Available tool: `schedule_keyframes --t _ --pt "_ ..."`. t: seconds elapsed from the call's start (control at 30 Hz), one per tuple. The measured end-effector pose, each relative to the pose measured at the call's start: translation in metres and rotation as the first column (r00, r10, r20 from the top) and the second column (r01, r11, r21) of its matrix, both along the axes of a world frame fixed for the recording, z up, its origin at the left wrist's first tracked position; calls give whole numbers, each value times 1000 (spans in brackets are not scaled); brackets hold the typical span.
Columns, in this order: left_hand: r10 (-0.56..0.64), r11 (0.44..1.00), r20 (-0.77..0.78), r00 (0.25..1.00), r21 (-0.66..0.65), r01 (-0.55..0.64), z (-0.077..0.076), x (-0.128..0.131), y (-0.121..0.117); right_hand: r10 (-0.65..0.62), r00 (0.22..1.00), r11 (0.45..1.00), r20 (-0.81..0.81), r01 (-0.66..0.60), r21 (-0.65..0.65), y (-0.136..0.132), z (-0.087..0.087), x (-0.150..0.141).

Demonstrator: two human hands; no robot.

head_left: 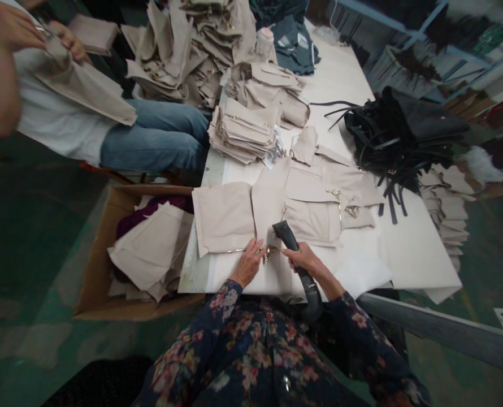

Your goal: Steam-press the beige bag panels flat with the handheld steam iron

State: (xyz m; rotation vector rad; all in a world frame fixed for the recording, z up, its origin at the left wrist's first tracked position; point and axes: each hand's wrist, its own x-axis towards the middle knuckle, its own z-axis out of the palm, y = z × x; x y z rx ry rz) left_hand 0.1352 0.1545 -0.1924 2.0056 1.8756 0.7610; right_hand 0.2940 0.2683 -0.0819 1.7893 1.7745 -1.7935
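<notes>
My left hand [248, 263] lies with its fingers stretched out on the near corner of a beige bag panel [224, 217], which has a gold zipper along its near edge. Beside those fingertips is gold metal hardware [270, 254]. My right hand [303, 257] grips a black hose nozzle [286, 234]; its flat mouth points away from me over the beige material, and a bent hose [313, 302] runs down past the table edge. Just beyond the nozzle lies a beige bag piece [313, 220] with a flap and gold clasps.
A cardboard box [94, 254] of beige pieces stands left of the white table [340, 73]. Stacked beige panels [245, 133] lie farther back. Black bags with straps [399, 130] are piled at right. A co-worker [77, 113] sits at left, holding beige material.
</notes>
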Motion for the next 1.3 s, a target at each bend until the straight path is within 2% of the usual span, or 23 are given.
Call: schedule_keyframes --t 0.1,0.23,0.37,0.5,0.67,0.8,0.97,1.1,1.3 --pt "2 1000 3 1000 1 -2 -1 0 0 17 1000 999 2 -17 -34 -12 10 11" --pt "4 1000 20 1000 -18 -4 -1 -1 0 38 999 996 -2 -38 -79 -22 6 12" --pt "10 1000 31 999 -21 -9 -2 1 0 14 1000 999 -24 -15 -37 -8 3 4" --pt "18 1000 19 1000 -16 -18 -4 1 0 -6 998 1000 -70 6 -11 13 18 4" --pt "16 1000 -1 1000 -23 -16 -1 1 0 46 984 997 -174 -56 -53 25 32 -1" --pt "29 1000 21 999 -6 -29 1 2 2 90 968 992 -234 -109 -71 39 28 -21" --pt "61 998 22 998 16 -61 1 5 2 113 946 983 -303 -150 -102 62 10 -46" --pt "58 998 14 998 -10 -58 4 9 -3 116 938 982 -328 -158 -106 73 -2 -54" --pt "-15 999 -8 1000 -40 15 17 15 -5 120 938 969 -325 -182 -168 76 9 -42"
